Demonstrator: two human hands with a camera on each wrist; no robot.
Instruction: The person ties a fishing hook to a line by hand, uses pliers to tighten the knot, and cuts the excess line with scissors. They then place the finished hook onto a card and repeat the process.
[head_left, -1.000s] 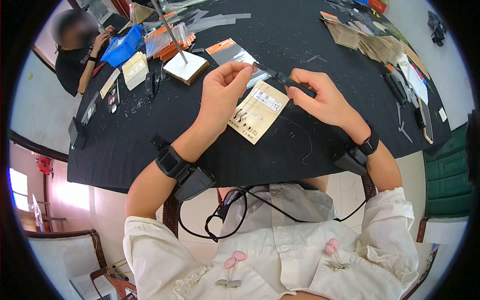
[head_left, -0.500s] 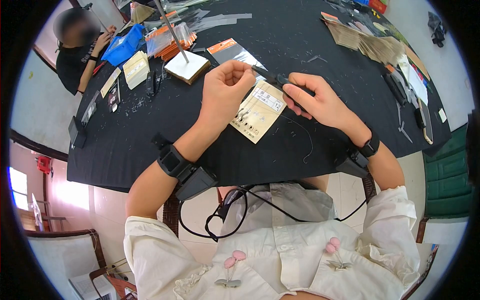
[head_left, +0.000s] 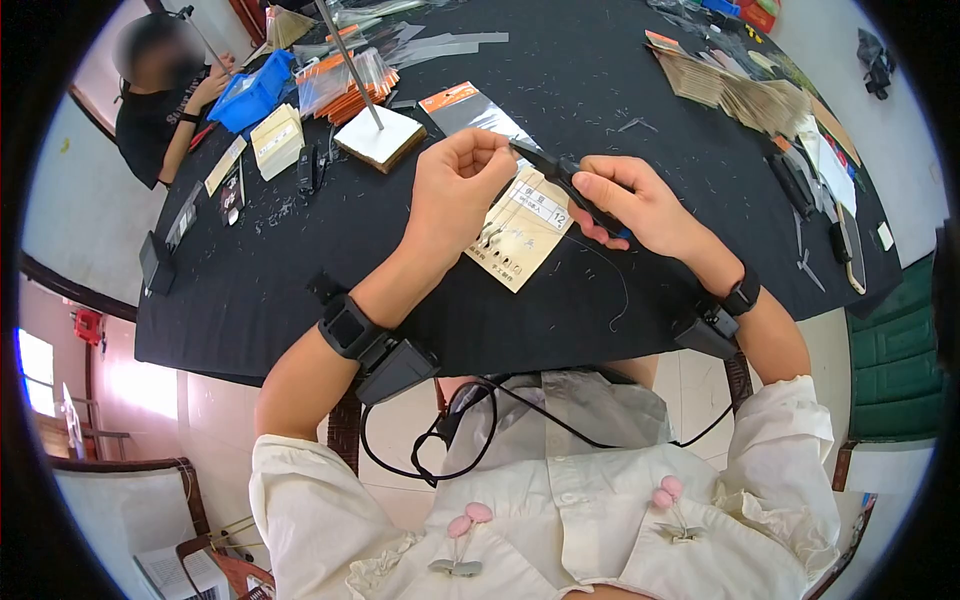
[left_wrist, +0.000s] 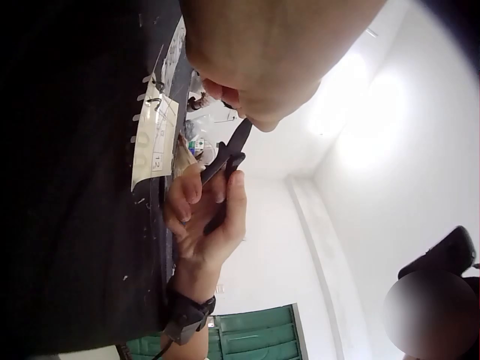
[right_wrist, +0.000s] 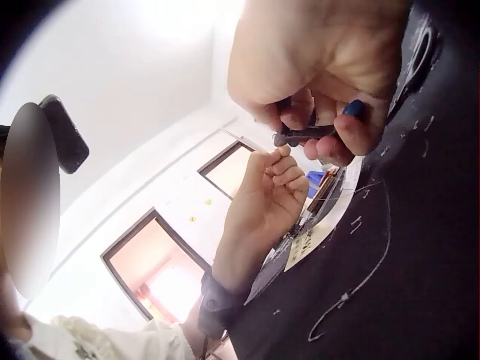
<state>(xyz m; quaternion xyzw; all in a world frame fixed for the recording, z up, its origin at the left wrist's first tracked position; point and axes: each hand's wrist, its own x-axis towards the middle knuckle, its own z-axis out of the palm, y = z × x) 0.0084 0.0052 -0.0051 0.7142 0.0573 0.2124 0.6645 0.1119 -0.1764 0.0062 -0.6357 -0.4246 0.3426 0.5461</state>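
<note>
My left hand (head_left: pixel 462 185) pinches something small between thumb and index finger; the fingertips hide it. Black pliers (head_left: pixel 552 168) lie in my right hand (head_left: pixel 642 205), with their narrow tip right at the left fingertips. The left wrist view shows the two handles spread a little, the right thumb against one of them. A blue end (right_wrist: pixel 352 109) sticks out by the right fingers. Under both hands is a tan paper card (head_left: pixel 515 262) with a printed label and a row of small dark fish hooks. Thin fishing line (head_left: pixel 622 290) curves from the card over the black cloth.
Behind the hands are a plastic bag (head_left: pixel 478 112) and a white-topped block (head_left: pixel 380 138) with a metal rod. Card stacks (head_left: pixel 277 140) and a blue basket (head_left: pixel 252 92) stand left, near another person. Brown paper packets (head_left: pixel 725 85) and a knife (head_left: pixel 850 250) lie right.
The pliers have turned more steeply in my right hand, and its lower fingers have uncurled and moved down. Their blue end now shows. My left hand keeps its pinch, nearly in place.
</note>
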